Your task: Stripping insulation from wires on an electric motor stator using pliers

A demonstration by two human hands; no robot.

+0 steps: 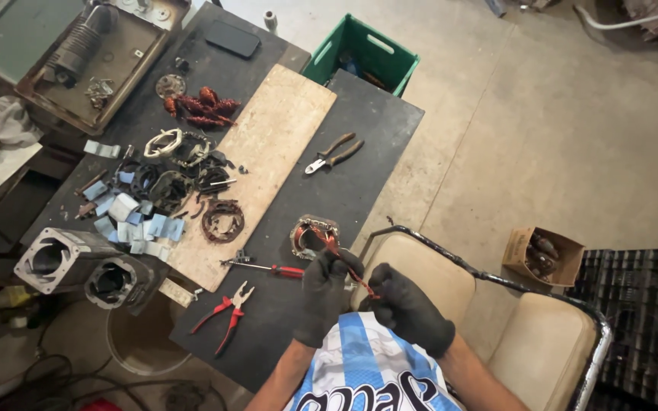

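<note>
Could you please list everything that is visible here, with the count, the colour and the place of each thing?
Wire coil: one, copper-red, table edge, at the hands.
Red screwdriver: one, left of the coil.
Red pliers: one, near table edge.
Brown pliers: one, table middle.
Wooden board: one, pale, across the table.
Motor housings: two, grey, left.
Green crate: one, floor beyond the table.
Chair: one, cream, right.
Left hand: black glove, touching the coil.
Right hand: black glove, holding a red wire.

- A motor repair workshop: bare concrete floor [542, 129], dark worktable [359, 175].
- Beyond the gloved left hand [321, 293]: pliers [333, 152], copper coils [201, 106], motor housings [89, 270].
</note>
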